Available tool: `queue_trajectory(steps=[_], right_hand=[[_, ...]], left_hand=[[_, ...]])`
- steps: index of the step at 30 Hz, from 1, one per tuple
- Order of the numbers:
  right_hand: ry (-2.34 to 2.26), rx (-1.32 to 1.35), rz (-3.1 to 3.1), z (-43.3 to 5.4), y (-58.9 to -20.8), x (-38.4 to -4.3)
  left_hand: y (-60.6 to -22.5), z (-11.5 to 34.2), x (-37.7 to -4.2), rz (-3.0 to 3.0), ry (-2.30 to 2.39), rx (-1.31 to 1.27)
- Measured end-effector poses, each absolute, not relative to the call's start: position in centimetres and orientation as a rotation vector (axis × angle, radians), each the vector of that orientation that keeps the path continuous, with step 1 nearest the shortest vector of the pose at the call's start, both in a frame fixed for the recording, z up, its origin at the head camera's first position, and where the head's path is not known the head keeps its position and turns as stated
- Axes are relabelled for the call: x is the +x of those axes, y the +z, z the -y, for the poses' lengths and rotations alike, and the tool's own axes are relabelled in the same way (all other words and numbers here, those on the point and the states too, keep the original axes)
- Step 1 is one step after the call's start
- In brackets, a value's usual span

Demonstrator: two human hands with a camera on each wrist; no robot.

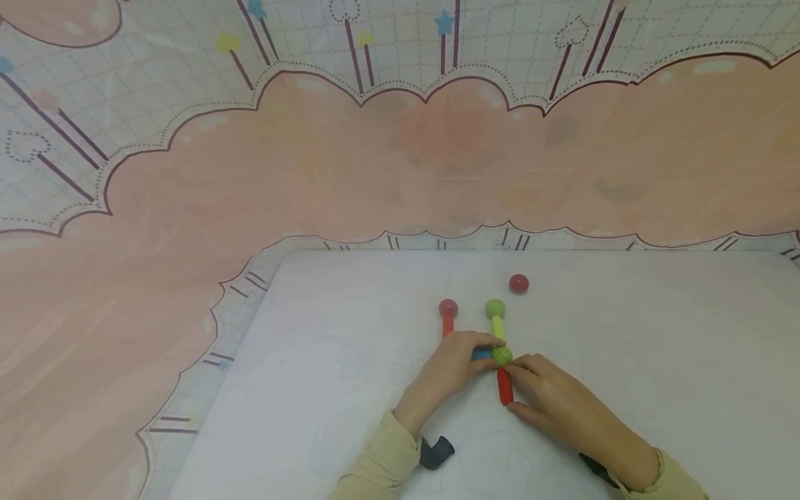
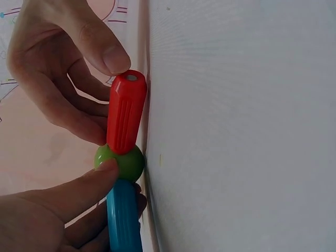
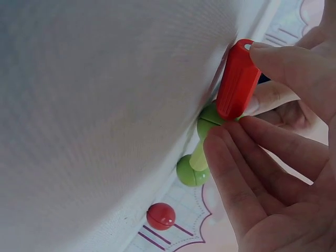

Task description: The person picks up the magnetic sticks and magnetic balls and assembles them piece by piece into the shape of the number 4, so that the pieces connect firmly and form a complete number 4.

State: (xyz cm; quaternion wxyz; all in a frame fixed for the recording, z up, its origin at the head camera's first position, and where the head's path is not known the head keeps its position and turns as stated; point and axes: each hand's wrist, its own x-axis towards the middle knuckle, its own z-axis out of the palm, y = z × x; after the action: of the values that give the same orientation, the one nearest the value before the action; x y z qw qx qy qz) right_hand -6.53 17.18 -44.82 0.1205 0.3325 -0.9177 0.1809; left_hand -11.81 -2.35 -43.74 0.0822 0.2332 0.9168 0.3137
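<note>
A green ball sits at the junction of several toy rods on the white table. My left hand pinches this ball, thumb on its near side and fingers beyond, with a blue rod running under the palm. My right hand holds a short red rod, which points toward me from the ball. The right thumb presses the rod's outer end, where a small metal disc shows, and the fingertips touch near the ball. A yellow-green rod leads away to another green ball.
Beyond my left hand, a second red rod carries a red ball. One loose red ball lies toward the far edge of the white table. Black gear sits at my left cuff. Patterned cloth lies beyond.
</note>
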Motion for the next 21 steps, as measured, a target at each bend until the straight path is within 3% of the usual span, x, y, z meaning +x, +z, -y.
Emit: queue_trajectory(steps=[21], right_hand=[[0.564,0.953,2.759,-17.7,-43.1,-7.4]], left_hand=[[-43.5,2.3,-11.8,-2.726,0.949,0.694]])
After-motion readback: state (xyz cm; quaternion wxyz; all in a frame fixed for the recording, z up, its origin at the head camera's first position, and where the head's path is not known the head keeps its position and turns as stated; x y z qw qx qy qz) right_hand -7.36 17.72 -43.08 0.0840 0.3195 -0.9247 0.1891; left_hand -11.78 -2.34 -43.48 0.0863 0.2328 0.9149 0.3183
